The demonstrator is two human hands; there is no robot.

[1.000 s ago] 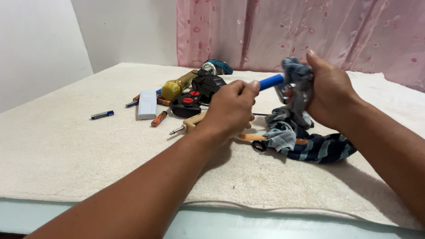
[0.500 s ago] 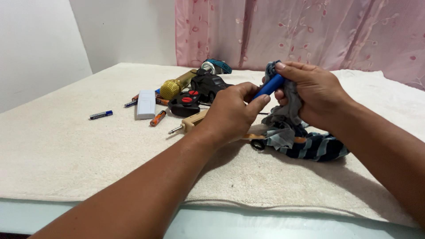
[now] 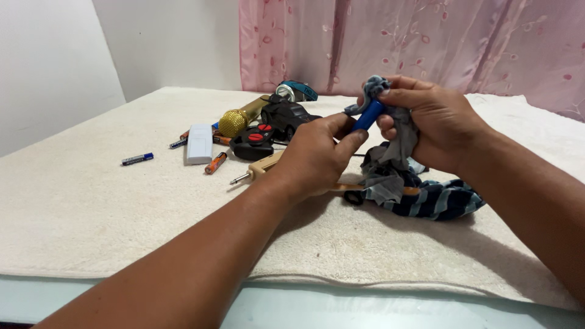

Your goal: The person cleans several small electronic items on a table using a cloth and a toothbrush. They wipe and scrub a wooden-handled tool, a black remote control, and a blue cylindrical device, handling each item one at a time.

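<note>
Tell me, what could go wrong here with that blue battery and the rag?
The blue battery is pinched only by fingertips of the left hand while the right hand rubs the striped cloth over its end; it might slip and drop. The cloth trails down to the towel over a tan tool, so a tug could drag that. Loose small batteries nearby could roll off.
</note>
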